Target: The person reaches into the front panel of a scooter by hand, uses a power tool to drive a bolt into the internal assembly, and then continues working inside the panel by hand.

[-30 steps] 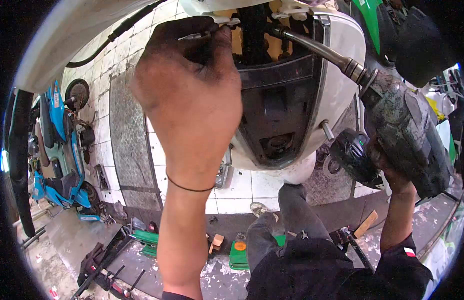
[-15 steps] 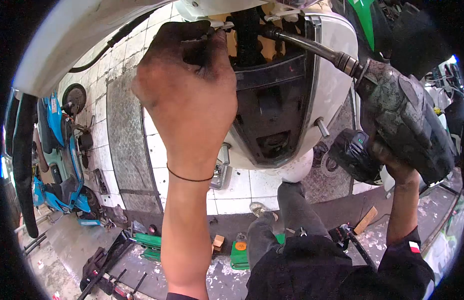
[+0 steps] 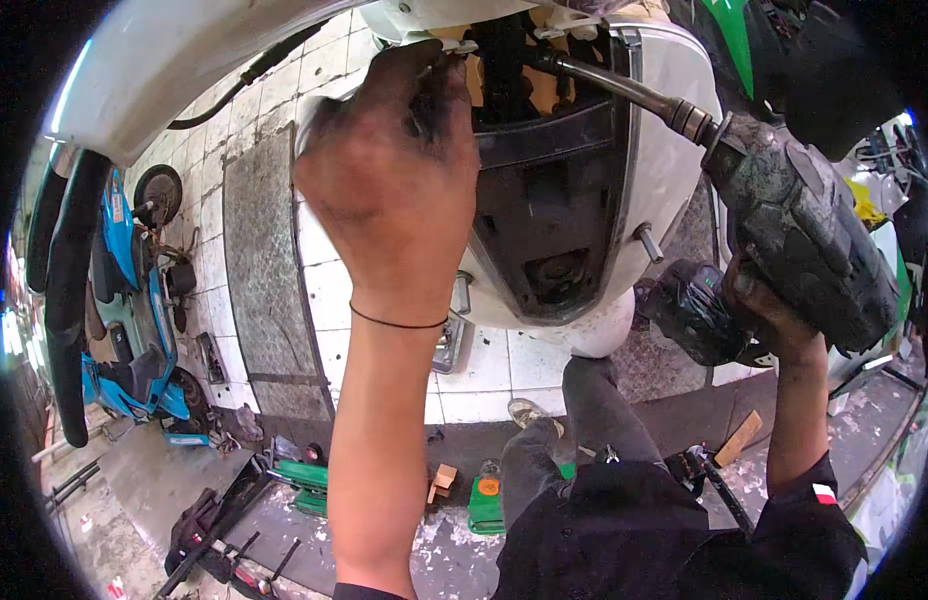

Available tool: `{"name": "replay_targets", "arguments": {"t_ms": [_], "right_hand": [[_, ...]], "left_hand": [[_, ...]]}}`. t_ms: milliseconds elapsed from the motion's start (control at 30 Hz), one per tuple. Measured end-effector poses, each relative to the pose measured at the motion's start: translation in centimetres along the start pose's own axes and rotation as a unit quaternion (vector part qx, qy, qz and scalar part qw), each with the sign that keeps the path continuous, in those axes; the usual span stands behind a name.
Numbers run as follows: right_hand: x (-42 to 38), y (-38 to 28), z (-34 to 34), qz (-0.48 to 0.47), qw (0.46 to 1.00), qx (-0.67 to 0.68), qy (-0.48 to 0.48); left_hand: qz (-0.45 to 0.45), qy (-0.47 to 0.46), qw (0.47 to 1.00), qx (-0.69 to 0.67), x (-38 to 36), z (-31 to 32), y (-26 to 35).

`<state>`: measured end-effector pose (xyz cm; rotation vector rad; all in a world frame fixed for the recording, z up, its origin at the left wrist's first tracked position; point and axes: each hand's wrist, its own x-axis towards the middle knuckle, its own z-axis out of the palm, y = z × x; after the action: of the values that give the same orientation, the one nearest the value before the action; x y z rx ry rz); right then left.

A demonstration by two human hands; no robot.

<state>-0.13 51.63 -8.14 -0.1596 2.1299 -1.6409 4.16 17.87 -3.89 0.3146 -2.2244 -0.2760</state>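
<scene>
My left hand (image 3: 389, 190), its fingertips blackened, is closed at the upper edge of a white scooter body (image 3: 674, 90). Its fingers curl together beside the opening above a dark centre panel (image 3: 549, 220); whatever they pinch is hidden. With my right hand (image 3: 769, 310) I grip a worn, dirty cordless impact wrench (image 3: 804, 220). From its nose a long metal extension (image 3: 624, 90) reaches into the opening, where its far end meets dark parts that I cannot make out clearly.
A blue scooter (image 3: 134, 310) stands at the left. A black handlebar grip (image 3: 74, 300) hangs close by on that side. Below lie green parts (image 3: 489, 505), a small cardboard box (image 3: 442, 482) and a wooden block (image 3: 739, 440). A metal peg (image 3: 648, 243) sticks out of the body.
The view has shifted slightly, moving the floor and blue scooter to the right. My left fingers have changed their curl a little, with some blur. The wrench stays in my right hand.
</scene>
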Motion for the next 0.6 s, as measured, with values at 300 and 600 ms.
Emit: {"name": "replay_targets", "arguments": {"t_ms": [300,600], "right_hand": [[-0.5,0.3,0.5,-0.049,0.998,-0.008,0.048],[-0.5,-1.6,0.6,0.015,0.999,0.033,0.027]], "left_hand": [[0.1,0.047,0.988,-0.112,0.3,3.6,-4.4],[0.108,-0.027,0.986,-0.124,0.9,3.4,-5.1]]}}
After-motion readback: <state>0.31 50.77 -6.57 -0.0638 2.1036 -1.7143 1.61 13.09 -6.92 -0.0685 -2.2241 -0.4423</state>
